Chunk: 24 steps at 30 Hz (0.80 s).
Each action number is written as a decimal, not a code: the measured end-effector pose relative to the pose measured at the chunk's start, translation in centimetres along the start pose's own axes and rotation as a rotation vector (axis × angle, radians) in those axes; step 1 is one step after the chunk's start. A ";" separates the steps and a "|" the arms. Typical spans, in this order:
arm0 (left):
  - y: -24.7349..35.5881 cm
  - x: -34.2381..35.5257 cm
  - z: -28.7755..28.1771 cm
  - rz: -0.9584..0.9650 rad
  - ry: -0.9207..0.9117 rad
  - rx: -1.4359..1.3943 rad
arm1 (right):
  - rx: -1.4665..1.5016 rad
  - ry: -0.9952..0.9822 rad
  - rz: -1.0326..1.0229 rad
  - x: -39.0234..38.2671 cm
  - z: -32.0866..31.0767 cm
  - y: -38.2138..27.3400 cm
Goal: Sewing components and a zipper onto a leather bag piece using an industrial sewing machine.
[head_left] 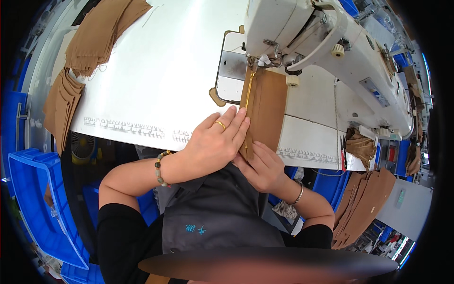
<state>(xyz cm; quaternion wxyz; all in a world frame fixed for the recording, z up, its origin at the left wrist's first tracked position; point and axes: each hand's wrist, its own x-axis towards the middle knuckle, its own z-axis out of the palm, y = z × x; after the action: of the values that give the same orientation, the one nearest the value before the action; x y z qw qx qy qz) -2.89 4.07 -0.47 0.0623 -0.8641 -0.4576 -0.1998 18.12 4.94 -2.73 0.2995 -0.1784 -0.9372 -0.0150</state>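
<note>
A brown fabric piece (270, 104) lies on the white table under the needle area of a white sewing machine (279, 28). Along its left side runs a narrow strip with a gold line, which looks like a zipper (249, 90). My left hand (218, 135) rests flat on the strip's near part, fingers stretched out toward the machine. At the near end of the fabric, my right hand (262, 168) is closed, pinching the edge between thumb and fingers. The needle tip itself is too small to make out.
Brown fabric stacks (97, 38) lie at the far left, some hanging over the table edge (64, 106). A blue bin (45, 203) stands at lower left. To the right are a crumpled brown bundle (360, 147), a red-handled tool (343, 154) and large brown sheets (364, 208).
</note>
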 end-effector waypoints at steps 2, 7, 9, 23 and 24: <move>0.0 -0.1 0.1 -0.009 0.017 -0.014 | 0.003 0.005 0.003 0.0 0.1 0.0; 0.0 -0.2 0.2 -0.013 0.029 -0.011 | 0.006 -0.002 0.010 0.0 0.1 -0.2; 0.0 -0.3 0.2 -0.014 0.027 -0.010 | 0.001 -0.006 0.005 0.0 0.0 -0.1; -0.2 -0.5 0.1 -0.031 -0.002 -0.015 | 0.122 -0.054 0.001 1.1 -2.0 0.5; -0.3 -0.4 0.0 -0.029 -0.001 -0.012 | 0.211 -0.064 0.008 1.1 -2.5 1.5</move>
<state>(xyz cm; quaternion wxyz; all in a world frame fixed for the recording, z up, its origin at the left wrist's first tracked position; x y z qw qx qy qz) -3.37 3.95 -0.70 0.0537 -0.8580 -0.4689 -0.2029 19.19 6.34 -0.22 0.2867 -0.1501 -0.9419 0.0906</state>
